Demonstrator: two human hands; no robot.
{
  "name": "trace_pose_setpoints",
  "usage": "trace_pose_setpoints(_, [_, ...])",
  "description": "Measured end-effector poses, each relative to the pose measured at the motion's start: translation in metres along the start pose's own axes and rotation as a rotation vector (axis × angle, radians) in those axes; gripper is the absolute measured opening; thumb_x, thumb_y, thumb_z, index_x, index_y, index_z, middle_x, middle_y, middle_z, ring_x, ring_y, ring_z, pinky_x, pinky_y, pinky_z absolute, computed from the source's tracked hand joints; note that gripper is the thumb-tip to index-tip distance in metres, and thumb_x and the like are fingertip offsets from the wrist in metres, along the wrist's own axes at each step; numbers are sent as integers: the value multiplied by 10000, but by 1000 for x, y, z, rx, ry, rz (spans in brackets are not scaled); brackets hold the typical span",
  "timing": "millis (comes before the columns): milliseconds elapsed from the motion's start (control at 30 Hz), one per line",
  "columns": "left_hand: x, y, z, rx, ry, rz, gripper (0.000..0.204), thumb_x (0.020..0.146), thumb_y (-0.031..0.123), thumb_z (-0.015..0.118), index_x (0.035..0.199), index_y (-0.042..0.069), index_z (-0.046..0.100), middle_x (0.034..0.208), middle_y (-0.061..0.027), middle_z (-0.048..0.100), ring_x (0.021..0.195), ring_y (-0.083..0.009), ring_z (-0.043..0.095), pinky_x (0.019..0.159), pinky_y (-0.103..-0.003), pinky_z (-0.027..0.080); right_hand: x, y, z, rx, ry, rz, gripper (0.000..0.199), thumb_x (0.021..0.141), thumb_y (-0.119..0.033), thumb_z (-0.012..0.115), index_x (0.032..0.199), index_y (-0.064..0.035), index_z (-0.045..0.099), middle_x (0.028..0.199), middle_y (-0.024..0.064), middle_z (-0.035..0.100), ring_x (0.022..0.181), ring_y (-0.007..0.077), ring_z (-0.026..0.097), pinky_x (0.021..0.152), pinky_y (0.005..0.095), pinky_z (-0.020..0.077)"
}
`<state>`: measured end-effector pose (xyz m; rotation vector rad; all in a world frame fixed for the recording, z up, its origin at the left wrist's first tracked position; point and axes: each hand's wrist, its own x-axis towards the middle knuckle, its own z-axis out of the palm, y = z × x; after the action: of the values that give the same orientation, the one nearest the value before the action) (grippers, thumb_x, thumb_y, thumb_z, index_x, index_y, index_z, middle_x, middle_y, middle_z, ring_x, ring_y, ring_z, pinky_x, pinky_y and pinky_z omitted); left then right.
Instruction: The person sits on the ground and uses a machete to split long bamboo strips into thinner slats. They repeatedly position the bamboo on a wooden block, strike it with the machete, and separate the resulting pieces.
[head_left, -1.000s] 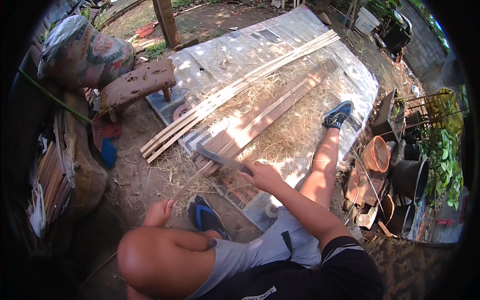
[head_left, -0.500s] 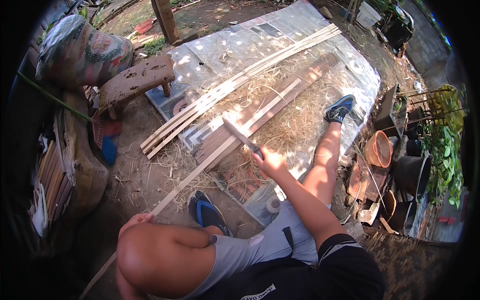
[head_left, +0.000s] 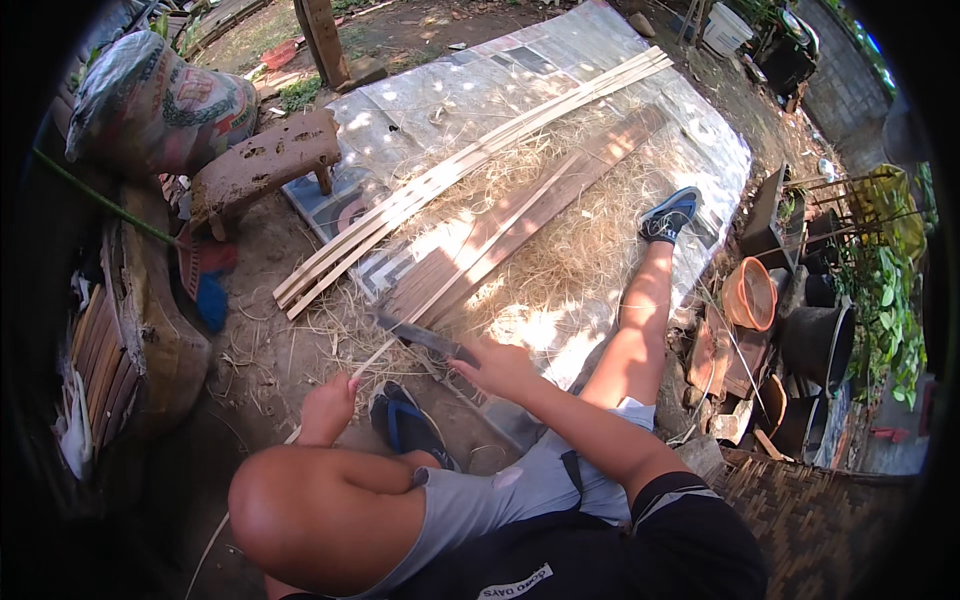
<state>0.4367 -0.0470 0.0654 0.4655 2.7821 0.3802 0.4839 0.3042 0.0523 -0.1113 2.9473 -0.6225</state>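
A long, pale strip of split bamboo or wood (head_left: 373, 358) runs from beside my left knee up over a dark plank (head_left: 545, 215). My left hand (head_left: 328, 410) is closed around the strip, just beyond my bent knee. In my right hand (head_left: 498, 370) is a knife (head_left: 430, 338), gripped by its handle. Its broad blade points left and lies across the strip near the plank's close end, between my two hands. The strip shows a narrow edge here, and part of it behind my knee is hidden.
Several pale strips (head_left: 470, 160) lie bundled on a printed sheet (head_left: 440, 95) strewn with curly shavings (head_left: 570, 260). A low wooden bench (head_left: 262, 165) and a stuffed sack (head_left: 160, 105) stand at left. Pots, including an orange one (head_left: 750, 293), line the right side.
My left hand has come forward from beside the knee, along with the strip. The knife in my right hand has moved nearer and left, and the strip has turned onto its narrow edge.
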Motion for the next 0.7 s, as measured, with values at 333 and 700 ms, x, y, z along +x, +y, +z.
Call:
trace_pose_setpoints(333, [-37,-58,-19,31,-132,-85,443,1082,432,425,936,75,642,838,-214,700,789,-459,669,695,-591,505,57,159,-68,32,286,501,417,1018,-489,565,1068,-76,603,816,242,716,770,456,713,687,541,572])
trace_pose_setpoints(700, [-46,-66,-26,-232,-274,-136,480,1090,406,426,868,69,686,726,-191,658,722,-411,663,672,-513,495,70,113,-69,46,98,399,482,1021,-541,522,1126,-76,594,911,223,727,843,426,726,733,526,576])
